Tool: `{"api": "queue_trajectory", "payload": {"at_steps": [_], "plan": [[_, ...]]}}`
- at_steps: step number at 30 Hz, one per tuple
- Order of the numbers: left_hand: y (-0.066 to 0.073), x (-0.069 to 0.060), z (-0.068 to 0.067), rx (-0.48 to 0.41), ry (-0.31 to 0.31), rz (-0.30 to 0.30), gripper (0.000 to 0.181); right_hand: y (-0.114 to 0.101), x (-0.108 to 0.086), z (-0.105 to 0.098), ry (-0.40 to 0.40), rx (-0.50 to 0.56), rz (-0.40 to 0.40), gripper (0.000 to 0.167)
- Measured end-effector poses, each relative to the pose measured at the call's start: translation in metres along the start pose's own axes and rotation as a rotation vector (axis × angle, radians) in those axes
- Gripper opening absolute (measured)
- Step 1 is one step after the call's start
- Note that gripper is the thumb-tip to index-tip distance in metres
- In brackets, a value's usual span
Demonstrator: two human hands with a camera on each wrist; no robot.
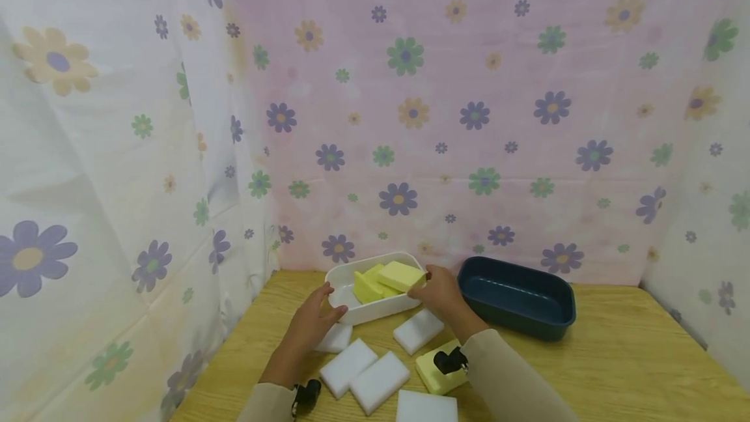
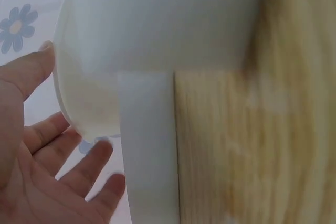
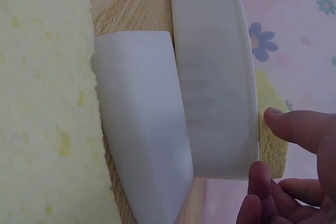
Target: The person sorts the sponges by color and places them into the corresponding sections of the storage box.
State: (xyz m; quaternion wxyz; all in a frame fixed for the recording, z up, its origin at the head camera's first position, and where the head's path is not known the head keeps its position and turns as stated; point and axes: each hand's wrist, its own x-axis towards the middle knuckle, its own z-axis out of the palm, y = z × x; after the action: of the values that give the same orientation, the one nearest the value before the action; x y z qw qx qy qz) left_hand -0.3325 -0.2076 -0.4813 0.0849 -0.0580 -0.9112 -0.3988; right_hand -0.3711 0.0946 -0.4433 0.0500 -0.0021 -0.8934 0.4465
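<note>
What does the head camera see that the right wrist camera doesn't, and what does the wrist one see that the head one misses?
Only the head view: the dark-blue rectangular tray and the beige fabric sleeves.

Only the right wrist view: darker yellow flecks on the pale-yellow rectangular sponge.

Both: the right hand gripping a yellow block-shaped sponge at the white oval-ended tray, white rectangular blocks, the wooden table and the flowered cloth.
</note>
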Motion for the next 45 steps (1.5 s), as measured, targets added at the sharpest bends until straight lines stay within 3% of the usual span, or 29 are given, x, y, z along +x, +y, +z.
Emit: {"api": "queue_trajectory", "payload": {"at_steps": [5,12,17,19,27,38,41,45], "plan": [[-0.003,0.004,0.001,-0.03,-0.003,0.019,0.074,0.007,-0.007,-0.003,-0.009,-0.003,-0.022,0.08],[0.006,0.009,-0.001,0.026,-0.01,0.074,0.078,0.021,-0.023,-0.018,-0.059,0.064,-0.041,0.066],[0.006,0.015,-0.003,-0.008,-0.018,0.025,0.088,0.029,-0.037,-0.035,-0.094,0.012,-0.15,0.065],[0.006,0.017,-0.002,-0.031,-0.017,0.005,0.091,0.031,-0.042,-0.039,-0.1,0.036,-0.179,0.067],[0.009,0.018,0.002,-0.06,-0.034,0.014,0.092,0.043,-0.064,-0.053,-0.166,0.245,-0.144,0.066],[0.006,0.019,0.004,-0.035,-0.044,0.005,0.097,0.061,-0.076,-0.08,-0.307,0.183,-0.283,0.056],[0.005,0.02,0.005,-0.034,-0.046,-0.001,0.101,0.069,-0.079,-0.084,-0.334,0.242,-0.279,0.058],[0.006,0.021,0.005,-0.035,-0.049,0.001,0.1,0.082,-0.083,-0.087,-0.354,0.367,-0.2,0.061]]}}
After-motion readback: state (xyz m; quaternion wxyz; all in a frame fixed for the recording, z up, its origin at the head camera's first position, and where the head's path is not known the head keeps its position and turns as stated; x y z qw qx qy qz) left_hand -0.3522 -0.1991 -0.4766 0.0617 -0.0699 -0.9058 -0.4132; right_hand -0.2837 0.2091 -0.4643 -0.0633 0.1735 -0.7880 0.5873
